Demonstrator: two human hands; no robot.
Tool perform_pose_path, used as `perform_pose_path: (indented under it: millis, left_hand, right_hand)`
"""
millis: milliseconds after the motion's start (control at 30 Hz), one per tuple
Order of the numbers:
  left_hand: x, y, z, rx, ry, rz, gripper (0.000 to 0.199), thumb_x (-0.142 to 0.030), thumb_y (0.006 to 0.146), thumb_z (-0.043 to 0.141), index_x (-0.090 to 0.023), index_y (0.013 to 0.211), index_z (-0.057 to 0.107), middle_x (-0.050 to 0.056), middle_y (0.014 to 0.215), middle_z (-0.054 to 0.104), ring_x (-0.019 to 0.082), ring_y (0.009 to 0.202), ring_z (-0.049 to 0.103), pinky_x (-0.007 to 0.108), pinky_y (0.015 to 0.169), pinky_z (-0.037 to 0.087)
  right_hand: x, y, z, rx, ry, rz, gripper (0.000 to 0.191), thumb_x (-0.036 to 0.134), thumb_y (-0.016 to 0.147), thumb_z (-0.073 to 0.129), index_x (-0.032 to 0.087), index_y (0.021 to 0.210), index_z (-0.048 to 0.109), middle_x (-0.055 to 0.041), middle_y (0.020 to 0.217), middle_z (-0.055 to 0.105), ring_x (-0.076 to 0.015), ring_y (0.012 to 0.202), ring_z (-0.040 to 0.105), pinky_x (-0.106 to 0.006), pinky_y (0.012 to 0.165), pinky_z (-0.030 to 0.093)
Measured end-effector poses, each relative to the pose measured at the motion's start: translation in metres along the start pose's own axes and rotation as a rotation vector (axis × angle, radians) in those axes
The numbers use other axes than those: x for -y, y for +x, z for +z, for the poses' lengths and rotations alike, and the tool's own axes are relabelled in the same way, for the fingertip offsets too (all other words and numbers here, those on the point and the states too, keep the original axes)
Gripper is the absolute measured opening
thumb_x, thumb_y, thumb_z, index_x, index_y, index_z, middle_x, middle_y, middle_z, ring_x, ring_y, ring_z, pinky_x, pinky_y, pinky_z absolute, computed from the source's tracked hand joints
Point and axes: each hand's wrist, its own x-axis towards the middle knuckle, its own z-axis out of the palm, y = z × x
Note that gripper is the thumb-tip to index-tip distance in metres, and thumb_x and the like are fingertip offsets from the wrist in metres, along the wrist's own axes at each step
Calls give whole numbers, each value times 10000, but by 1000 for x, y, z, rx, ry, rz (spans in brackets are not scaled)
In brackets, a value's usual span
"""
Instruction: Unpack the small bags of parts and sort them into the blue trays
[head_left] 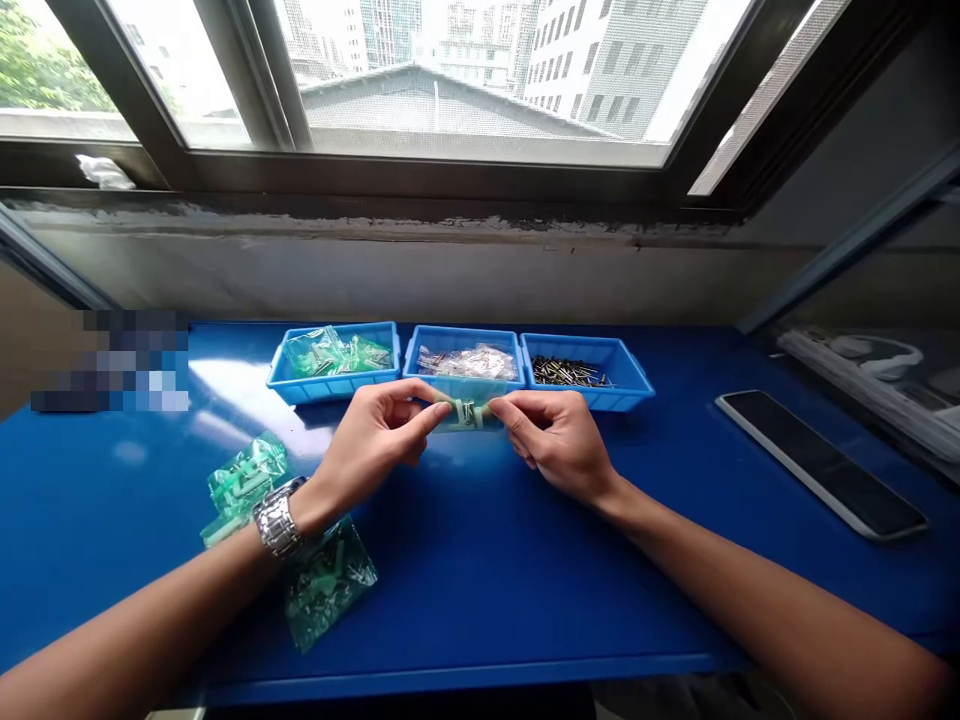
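Between my two hands is a small green plastic bag [469, 412] with pale plugs and metal screws inside, held up in front of the middle bin. My left hand [386, 425] pinches its left side between thumb and forefinger. The right side is gripped the same way by my right hand [551, 435]. Beneath and beside my left forearm, which wears a metal watch, several filled green bags lie on the table, among them one upper bag [249, 475] and one lower bag [330, 580], partly hidden by the arm.
Three blue bins stand in a row: the left bin [345, 384] with green bags, the middle bin [517, 350] with clear packets, the right bin [626, 372] with loose screws. A phone [821, 462] lies at right on the blue table [480, 600]. A window rises behind.
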Motion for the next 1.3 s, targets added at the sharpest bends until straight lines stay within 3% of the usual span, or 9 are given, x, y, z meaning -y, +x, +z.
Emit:
perform_pose_path:
  millis: [133,233,333,467,867,967,1033,1133,1300]
  left_hand:
    - [3,-2,0,-7,1,42,306,-451,940,753,-149,911,717,9,539,682,139,466,622,208,462,457]
    - [5,-2,0,-42,27,106,265,-413,954,742,-148,943,750,78,790,804,190,668,749,240,562,566]
    - [8,-2,0,-131,108,220,201,-311,968,710,-169,1088,785,96,1068,815,232,936,788,311,778,652]
    - [9,-3,0,-175,185,317,237,-194,977,654,-194,1181,776,75,1183,790,226,1117,751,347,961,633]
    - [9,-5,0,-196,200,343,238,-202,989,646,-189,1192,769,79,1188,789,227,1126,748,356,981,623]
    - [6,-6,1,-174,150,303,161,-267,975,695,-171,1073,779,86,1089,814,225,1015,780,321,885,637]
    - [2,-6,1,-94,77,191,200,-340,977,709,-156,906,740,70,839,814,196,750,782,277,694,621]
    - [0,-6,2,26,-29,12,337,-418,980,700,-164,767,635,10,526,683,152,448,651,233,484,494]
    - [-1,-3,0,60,-87,-58,359,-438,958,717,-171,745,608,-3,492,636,142,440,600,238,503,471]
  right_hand:
    - [0,0,2,4,142,37,293,434,970,739,164,919,841,3,548,694,-106,353,557,-227,371,438]
    - [1,1,2,-9,199,24,262,393,939,777,174,1060,855,-66,801,825,-156,446,697,-276,453,582]
    - [0,0,2,-15,171,1,298,325,943,770,211,1212,821,-90,974,846,-218,643,802,-333,606,673]
    - [0,0,2,-45,120,-17,315,254,941,761,254,1254,803,-83,1034,843,-246,739,823,-333,607,679]
    - [2,-1,1,-29,95,-33,314,271,950,750,242,1259,801,-100,1046,838,-246,732,815,-296,506,620]
    - [4,-1,0,-22,117,-17,283,327,947,761,197,1190,825,-79,862,829,-206,598,770,-279,472,578]
    - [7,0,0,-19,100,4,229,380,943,766,169,990,841,-47,723,783,-140,439,656,-250,398,497]
    - [12,2,-1,5,55,47,331,417,935,768,164,724,736,23,515,621,-74,329,457,-220,323,336]
    - [13,2,0,29,70,84,386,427,959,729,189,669,641,54,450,501,-79,354,400,-232,355,315]
